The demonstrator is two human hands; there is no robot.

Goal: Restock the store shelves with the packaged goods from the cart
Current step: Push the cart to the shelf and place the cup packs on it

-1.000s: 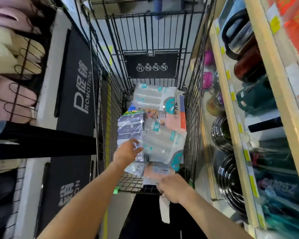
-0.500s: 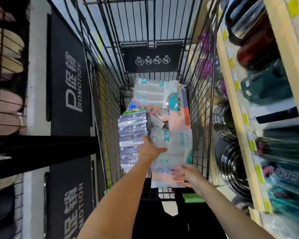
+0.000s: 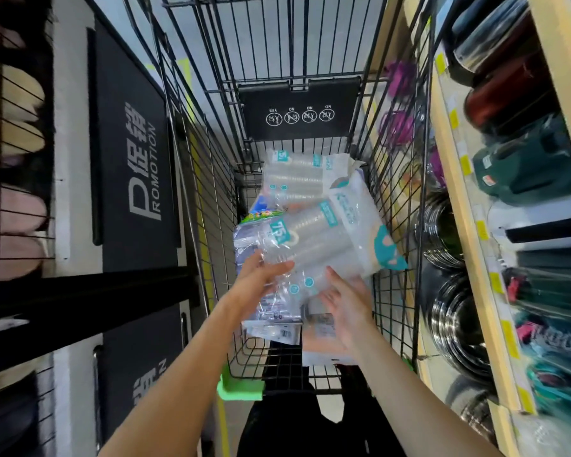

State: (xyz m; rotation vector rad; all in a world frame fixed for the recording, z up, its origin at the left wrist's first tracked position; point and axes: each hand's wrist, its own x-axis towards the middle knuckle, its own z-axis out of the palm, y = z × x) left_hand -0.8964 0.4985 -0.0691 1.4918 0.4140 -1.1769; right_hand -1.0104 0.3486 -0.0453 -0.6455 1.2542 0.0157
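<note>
Many packs (image 3: 293, 179) crowd cart (image 3: 397, 206) beneath gripped cup pack (image 3: 314, 244).

- I read "PROMOTION", with an oversized P and Chinese characters beside it, on the black side panel (image 3: 136, 153) at left.
- The cart placard (image 3: 299, 108) says "YES", "NO", "NO", "NO", upside down, over four round icons.
- The pack of clear cups (image 3: 317, 245) shows "75".

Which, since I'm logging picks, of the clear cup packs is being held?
The nearer pack, raised, tilted, gripped by the left hand, right hand open beside it; the far pack lies at the end of the cart.
</note>
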